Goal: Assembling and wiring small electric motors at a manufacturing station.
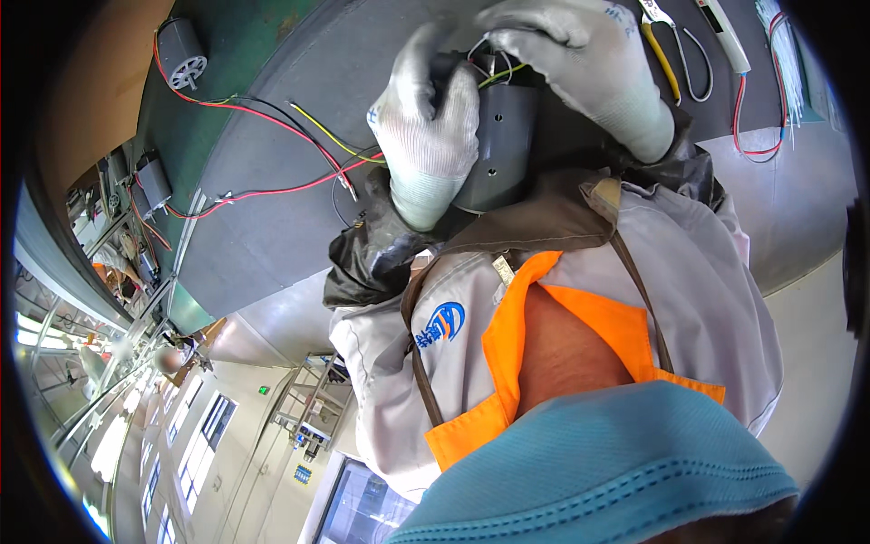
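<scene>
As your left hand in a pale grey glove [428, 136] rests against the left side of the dark grey, two-holed cylindrical housing [494, 150] before your chest, your right hand in a matching glove [584, 68] bends over the thin yellow-green wire [503, 75] at its far end. Your hands are near each other but apart (whether either pinches a wire, I cannot tell). Rightward lies a yellow-handled metal hand tool [662, 56].

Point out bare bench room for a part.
Grey mat, below the red wire and left of the left sleeve; also between upper motor and left hand, above the yellow-green wire. Crowded: around the dark housing; right of the right hand, with pliers, white tool, white strips.
</scene>
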A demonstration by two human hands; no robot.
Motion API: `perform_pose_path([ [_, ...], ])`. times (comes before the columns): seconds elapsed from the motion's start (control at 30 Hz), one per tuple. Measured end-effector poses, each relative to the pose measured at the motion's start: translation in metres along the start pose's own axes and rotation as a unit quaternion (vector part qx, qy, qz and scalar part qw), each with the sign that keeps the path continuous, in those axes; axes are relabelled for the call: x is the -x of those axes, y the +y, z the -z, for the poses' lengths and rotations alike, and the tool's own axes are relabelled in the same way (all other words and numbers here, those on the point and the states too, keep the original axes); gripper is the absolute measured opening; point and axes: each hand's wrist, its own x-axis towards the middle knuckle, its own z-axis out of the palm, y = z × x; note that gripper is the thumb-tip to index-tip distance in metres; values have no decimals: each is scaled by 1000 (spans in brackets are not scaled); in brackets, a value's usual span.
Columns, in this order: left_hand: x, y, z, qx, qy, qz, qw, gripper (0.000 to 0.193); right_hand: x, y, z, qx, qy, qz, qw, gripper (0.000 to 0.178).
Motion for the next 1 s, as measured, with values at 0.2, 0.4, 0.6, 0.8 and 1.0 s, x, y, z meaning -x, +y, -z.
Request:
perform_pose_path([
  [0.2, 14, -4, -5, 60, 68, 59, 994, 42, 3, 9, -1, -169, -50, -209, 962, 6],
  [0.4, 13, -2, -3, -168, 49, -149, 973, 22, 24, 10, 9, -173, 12, -230, 958, 8],
  [0.6, 14, 1, 0, -340, -1, -179, 923, 31, 37, 10, -5, -242, 27, -348, 905, 6],
  [0.8, 16, 20, -10, -403, -43, -133, 905, 35, 36, 17, -9, -287, 35, -343, 894, 6],
  [1.0, 21, 16, -20, -421, -74, -62, 902, 36, 42, 29, -7, -361, 31, -424, 830, 5],
])
